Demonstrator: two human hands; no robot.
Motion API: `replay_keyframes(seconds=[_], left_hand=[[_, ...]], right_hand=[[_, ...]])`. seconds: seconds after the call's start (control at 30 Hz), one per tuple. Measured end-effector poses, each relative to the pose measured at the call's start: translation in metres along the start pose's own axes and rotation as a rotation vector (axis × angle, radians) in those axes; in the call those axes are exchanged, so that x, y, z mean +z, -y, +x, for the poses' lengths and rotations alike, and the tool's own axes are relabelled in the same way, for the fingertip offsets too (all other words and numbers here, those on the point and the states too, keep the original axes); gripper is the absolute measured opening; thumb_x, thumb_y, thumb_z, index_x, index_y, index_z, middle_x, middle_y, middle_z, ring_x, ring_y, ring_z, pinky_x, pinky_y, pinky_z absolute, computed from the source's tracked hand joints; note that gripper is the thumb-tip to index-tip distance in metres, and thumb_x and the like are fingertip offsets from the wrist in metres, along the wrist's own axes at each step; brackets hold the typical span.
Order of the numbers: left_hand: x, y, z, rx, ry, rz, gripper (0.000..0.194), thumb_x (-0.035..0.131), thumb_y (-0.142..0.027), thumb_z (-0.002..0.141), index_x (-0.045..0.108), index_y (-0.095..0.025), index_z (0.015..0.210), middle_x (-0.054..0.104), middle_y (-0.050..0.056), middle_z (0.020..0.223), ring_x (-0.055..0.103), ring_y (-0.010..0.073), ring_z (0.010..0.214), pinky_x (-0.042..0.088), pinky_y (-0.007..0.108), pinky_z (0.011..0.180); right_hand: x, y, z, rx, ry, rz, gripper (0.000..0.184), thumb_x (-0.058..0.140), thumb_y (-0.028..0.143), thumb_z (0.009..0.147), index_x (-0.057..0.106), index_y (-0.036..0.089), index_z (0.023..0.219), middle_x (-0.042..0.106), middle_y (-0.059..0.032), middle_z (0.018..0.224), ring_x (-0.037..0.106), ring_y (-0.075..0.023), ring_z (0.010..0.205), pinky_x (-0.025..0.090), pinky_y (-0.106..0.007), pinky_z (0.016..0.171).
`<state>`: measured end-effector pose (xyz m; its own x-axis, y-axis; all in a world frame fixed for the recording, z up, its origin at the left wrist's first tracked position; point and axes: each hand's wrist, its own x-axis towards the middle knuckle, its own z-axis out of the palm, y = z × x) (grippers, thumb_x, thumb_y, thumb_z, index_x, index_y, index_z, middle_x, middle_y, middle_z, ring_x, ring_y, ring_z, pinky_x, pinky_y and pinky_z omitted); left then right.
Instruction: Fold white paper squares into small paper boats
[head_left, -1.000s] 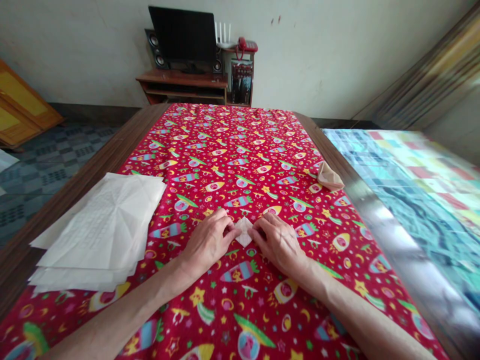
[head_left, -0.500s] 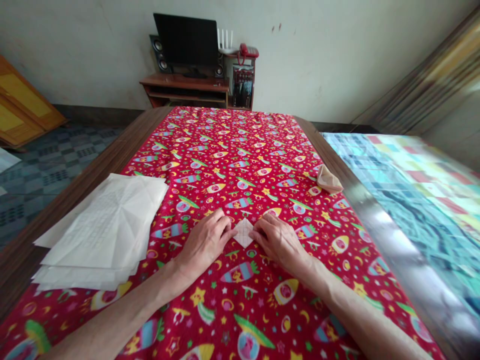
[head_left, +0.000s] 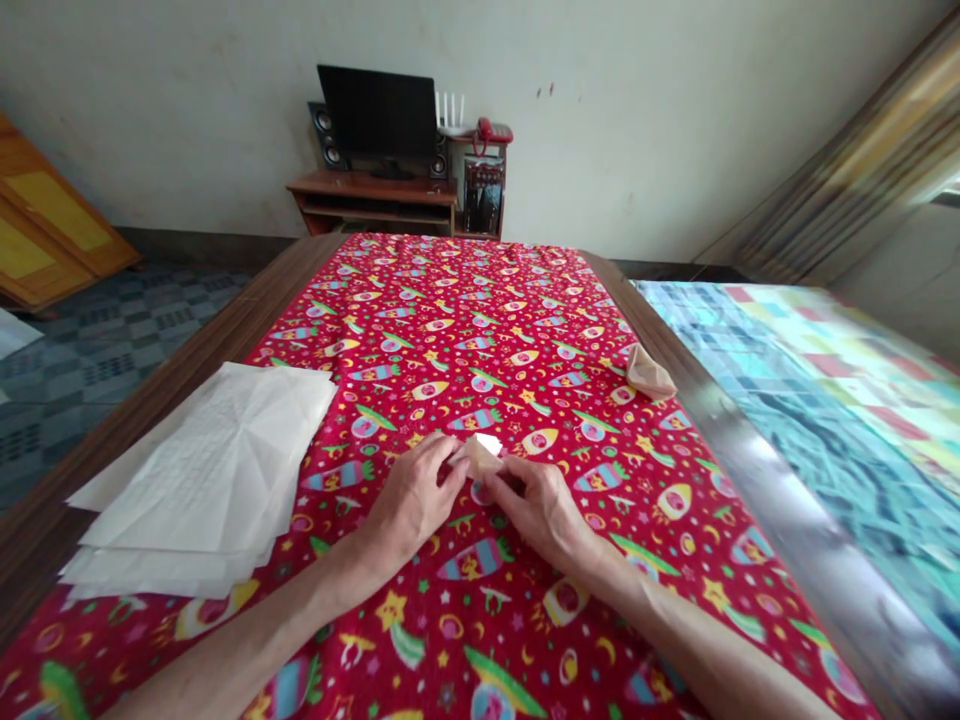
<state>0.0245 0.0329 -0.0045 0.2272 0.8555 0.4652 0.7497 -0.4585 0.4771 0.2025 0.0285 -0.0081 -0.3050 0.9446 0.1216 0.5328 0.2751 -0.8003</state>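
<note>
A small folded piece of paper (head_left: 484,453) is between my two hands, above the middle of the red patterned cloth (head_left: 480,560). My left hand (head_left: 424,490) pinches its left corner with thumb and fingers. On the opposite side, my right hand (head_left: 540,505) grips the right corner. The paper is tilted, with a bright white part at the top and a creamier face toward me. Its finer folds are too small to make out. To the left lies a stack of creased paper sheets (head_left: 202,470). A folded paper shape (head_left: 650,374) sits near the right edge of the cloth.
The cloth covers a long table with dark wooden edges (head_left: 247,310). Beyond its far end stands a desk (head_left: 375,190) with a monitor (head_left: 379,112) and a red telephone (head_left: 491,132). A bed with a checked cover (head_left: 810,400) adjoins the right side.
The folded paper, flat as a diamond on the cloth before, is now lifted and tilted between my fingers. Both hands have closed in on it. The whole view has shifted slightly.
</note>
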Motion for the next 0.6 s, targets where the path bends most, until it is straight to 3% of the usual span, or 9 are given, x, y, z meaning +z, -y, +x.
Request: replay_keyframes(seconds=[0.07, 0.13, 0.23, 0.3, 0.4, 0.5, 0.6], left_hand=[[-0.008, 0.004, 0.005, 0.051, -0.025, 0.034, 0.008, 0.05, -0.016, 0.09, 0.054, -0.019, 0.084, 0.061, 0.001, 0.079, 0.061, 0.0143, 0.07, 0.048, 0.025, 0.066], [-0.019, 0.005, 0.01, 0.104, 0.0, 0.08, 0.01, 0.047, -0.015, 0.092, 0.056, -0.018, 0.09, 0.062, 0.003, 0.087, 0.061, 0.0155, 0.079, 0.048, 0.027, 0.073], [-0.031, -0.002, 0.013, 0.204, 0.121, 0.198, 0.016, 0.043, -0.015, 0.094, 0.057, -0.018, 0.089, 0.059, 0.004, 0.088, 0.058, 0.0186, 0.084, 0.048, 0.031, 0.077], [-0.032, -0.01, 0.013, 0.284, 0.192, 0.302, 0.016, 0.042, -0.015, 0.094, 0.058, -0.017, 0.088, 0.058, 0.005, 0.085, 0.056, 0.0204, 0.082, 0.047, 0.034, 0.076], [-0.023, -0.018, 0.01, 0.349, 0.231, 0.333, 0.015, 0.043, -0.016, 0.094, 0.057, -0.016, 0.088, 0.058, 0.005, 0.085, 0.055, 0.0207, 0.081, 0.047, 0.034, 0.074], [-0.013, -0.014, 0.007, 0.317, 0.203, 0.272, 0.011, 0.046, -0.017, 0.094, 0.057, -0.017, 0.09, 0.059, 0.004, 0.086, 0.055, 0.0195, 0.082, 0.046, 0.033, 0.075], [-0.008, -0.005, 0.006, 0.271, 0.166, 0.226, 0.008, 0.05, -0.018, 0.092, 0.058, -0.018, 0.091, 0.061, 0.003, 0.087, 0.056, 0.0187, 0.084, 0.046, 0.033, 0.077]], right_hand=[[-0.004, 0.001, 0.0, -0.023, 0.02, 0.036, 0.03, 0.05, 0.037, 0.091, 0.065, 0.018, 0.073, 0.062, 0.0024, 0.061, 0.054, -0.0103, 0.053, 0.038, -0.02, 0.05], [-0.008, 0.003, 0.0, -0.073, -0.043, 0.03, 0.022, 0.053, 0.037, 0.09, 0.065, 0.019, 0.084, 0.065, 0.0014, 0.069, 0.057, -0.0115, 0.058, 0.042, -0.021, 0.054], [-0.016, 0.007, 0.002, -0.246, -0.18, -0.077, 0.021, 0.057, 0.034, 0.089, 0.059, 0.021, 0.106, 0.066, -0.0028, 0.091, 0.061, -0.015, 0.079, 0.048, -0.026, 0.072], [-0.019, 0.009, 0.004, -0.365, -0.206, -0.207, 0.026, 0.056, 0.031, 0.09, 0.056, 0.021, 0.114, 0.064, -0.0062, 0.101, 0.059, -0.0175, 0.092, 0.047, -0.03, 0.082], [-0.021, 0.006, 0.006, -0.436, -0.162, -0.391, 0.018, 0.051, 0.027, 0.093, 0.06, 0.021, 0.107, 0.061, -0.0076, 0.099, 0.056, -0.0185, 0.09, 0.046, -0.03, 0.076], [-0.021, -0.003, 0.007, -0.48, -0.114, -0.499, 0.018, 0.046, 0.02, 0.094, 0.064, 0.019, 0.091, 0.061, -0.0062, 0.087, 0.053, -0.0168, 0.078, 0.043, -0.027, 0.064], [-0.02, -0.012, 0.006, -0.485, -0.1, -0.53, 0.02, 0.045, 0.018, 0.094, 0.063, 0.019, 0.087, 0.06, -0.005, 0.085, 0.051, -0.0154, 0.074, 0.04, -0.026, 0.063]])
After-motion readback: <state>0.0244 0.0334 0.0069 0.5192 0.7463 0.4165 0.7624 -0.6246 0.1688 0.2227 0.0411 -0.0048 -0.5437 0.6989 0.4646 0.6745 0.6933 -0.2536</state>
